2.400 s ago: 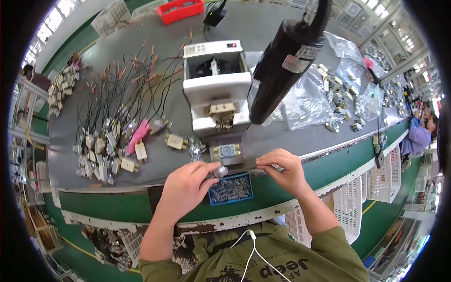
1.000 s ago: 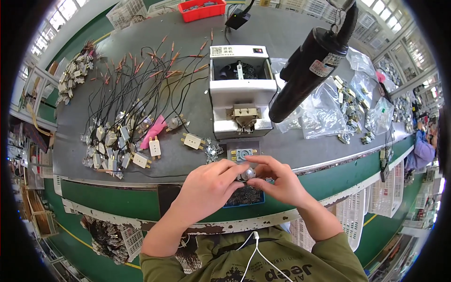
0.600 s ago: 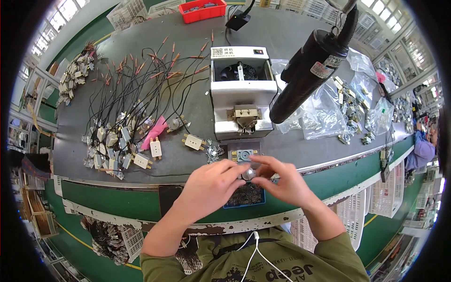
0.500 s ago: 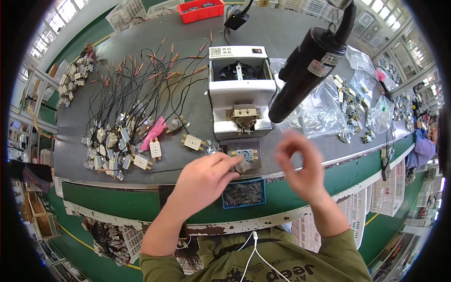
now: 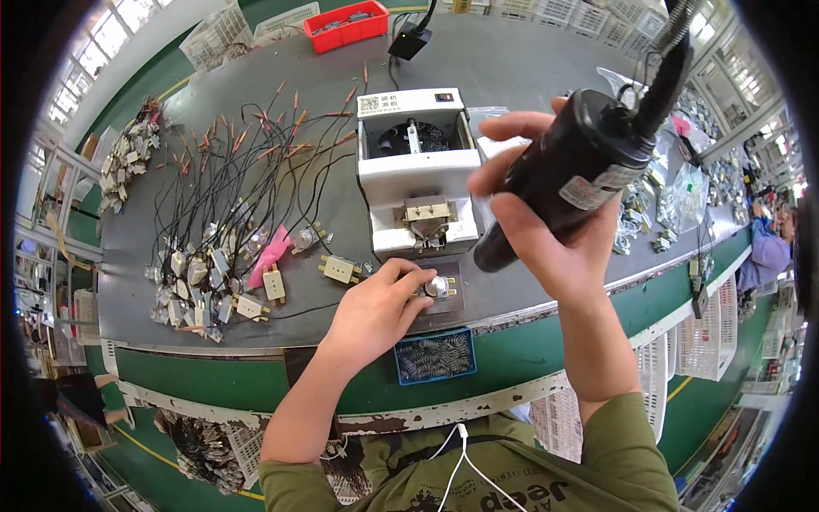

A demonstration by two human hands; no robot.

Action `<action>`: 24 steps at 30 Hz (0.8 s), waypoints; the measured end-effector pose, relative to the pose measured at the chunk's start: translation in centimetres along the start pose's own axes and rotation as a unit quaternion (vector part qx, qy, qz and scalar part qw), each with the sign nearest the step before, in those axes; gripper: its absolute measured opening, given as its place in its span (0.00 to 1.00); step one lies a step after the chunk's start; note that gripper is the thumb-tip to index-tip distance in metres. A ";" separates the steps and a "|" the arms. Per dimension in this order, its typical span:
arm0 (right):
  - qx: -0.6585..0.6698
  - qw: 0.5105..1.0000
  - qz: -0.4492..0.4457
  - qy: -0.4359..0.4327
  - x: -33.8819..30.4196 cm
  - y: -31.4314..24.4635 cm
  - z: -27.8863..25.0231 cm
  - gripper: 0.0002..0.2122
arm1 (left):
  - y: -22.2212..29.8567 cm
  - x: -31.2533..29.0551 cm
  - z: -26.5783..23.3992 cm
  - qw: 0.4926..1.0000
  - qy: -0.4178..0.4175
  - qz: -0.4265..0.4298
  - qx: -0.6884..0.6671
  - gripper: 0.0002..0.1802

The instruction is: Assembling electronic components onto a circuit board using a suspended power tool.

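Note:
My left hand (image 5: pixel 373 313) is at the table's near edge, its fingertips closed at the side of a small electrical part with a round silver cap and brass tabs (image 5: pixel 438 287). That part sits on a flat metal plate (image 5: pixel 452 300); the fingers hide its left side. My right hand (image 5: pixel 559 256) is raised to the right, fingers and thumb around a black cylindrical electric screwdriver (image 5: pixel 559 171) hanging from a coiled cord. The screwdriver tilts, its lower end toward the plate. Beyond the plate stands a white screw feeder (image 5: pixel 418 171) with a metal outlet at its front.
A blue tray of small springs (image 5: pixel 435 357) hangs at the table's front edge. Left lie several wired cream switch-like parts (image 5: pixel 200 282) and a pink strip (image 5: pixel 270 258). Plastic bags with metal parts (image 5: pixel 687 200) lie right. A red bin (image 5: pixel 345 27) stands at the back.
My right hand has risen from near the plate and taken hold of the screwdriver. The silver-capped part now sits on the plate, where a grey block with brass tabs showed before.

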State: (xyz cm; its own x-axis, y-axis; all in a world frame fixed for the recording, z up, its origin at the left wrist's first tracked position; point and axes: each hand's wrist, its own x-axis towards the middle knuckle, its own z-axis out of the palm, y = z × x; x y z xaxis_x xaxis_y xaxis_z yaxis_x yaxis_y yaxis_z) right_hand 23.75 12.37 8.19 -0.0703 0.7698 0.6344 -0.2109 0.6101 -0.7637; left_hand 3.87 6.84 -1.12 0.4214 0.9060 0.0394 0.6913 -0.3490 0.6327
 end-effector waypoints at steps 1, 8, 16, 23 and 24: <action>-0.001 1.000 0.001 -0.001 -0.1 -0.2 0.0 0.37 | -0.1 0.0 0.1 1.000 -0.004 -0.004 -0.005 0.17; 0.050 0.997 0.058 -0.009 -0.6 -1.1 1.3 0.54 | -0.7 -0.3 0.6 0.999 0.018 0.035 0.014 0.17; 0.033 0.993 0.111 -0.029 -1.4 -2.0 2.7 0.46 | -1.7 -0.5 1.4 0.998 0.043 0.052 -0.009 0.16; -0.016 0.999 -0.001 -0.050 -3.0 -0.5 3.3 0.53 | -2.0 -0.6 1.4 0.997 0.053 0.061 -0.007 0.17; -0.013 0.998 0.000 -0.054 -3.1 -0.4 3.7 0.53 | -2.0 -0.6 1.4 0.997 0.053 0.063 -0.009 0.17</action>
State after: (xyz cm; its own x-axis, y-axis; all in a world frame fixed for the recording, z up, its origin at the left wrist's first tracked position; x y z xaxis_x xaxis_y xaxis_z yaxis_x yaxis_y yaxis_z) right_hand 20.40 9.06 6.98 -0.1761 0.7456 0.6427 -0.1849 0.6162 -0.7656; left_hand 3.09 6.67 -3.51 0.4391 0.8757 0.2007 0.6263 -0.4585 0.6305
